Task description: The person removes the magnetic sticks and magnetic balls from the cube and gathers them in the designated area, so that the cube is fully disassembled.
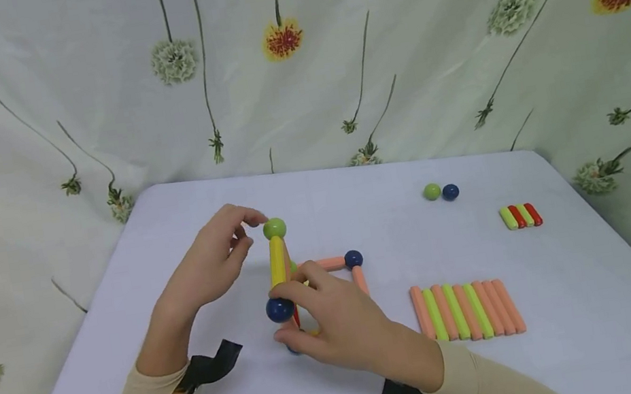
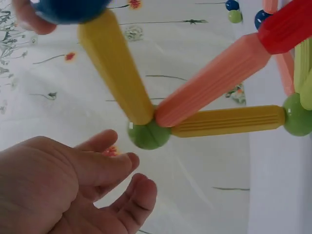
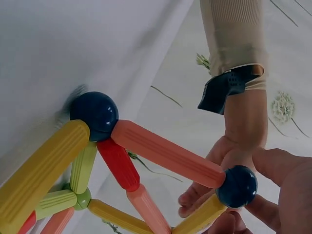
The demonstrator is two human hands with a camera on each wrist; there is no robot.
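A standing construction of coloured ridged rods and balls is between the two hands. At its top, a yellow rod (image 1: 277,261) joins a green ball (image 1: 274,228) to a dark blue ball (image 1: 280,309). My right hand (image 1: 341,320) pinches this blue ball between thumb and fingers; the right wrist view shows a salmon rod (image 3: 170,155) running from it down to a lower blue ball (image 3: 94,116). My left hand (image 1: 210,258) is loosely bent beside the green ball, fingertips close to it and holding nothing. Another salmon rod (image 2: 214,80) meets a red rod (image 2: 287,27) below. The right hand hides much of the base in the head view.
Right of the construction, a row of salmon and lime rods (image 1: 468,310) lies on the white table (image 1: 572,253). Farther back are short lime and red rods (image 1: 521,216), plus a loose green ball (image 1: 432,191) and blue ball (image 1: 450,192). A flowered cloth (image 1: 428,48) hangs behind.
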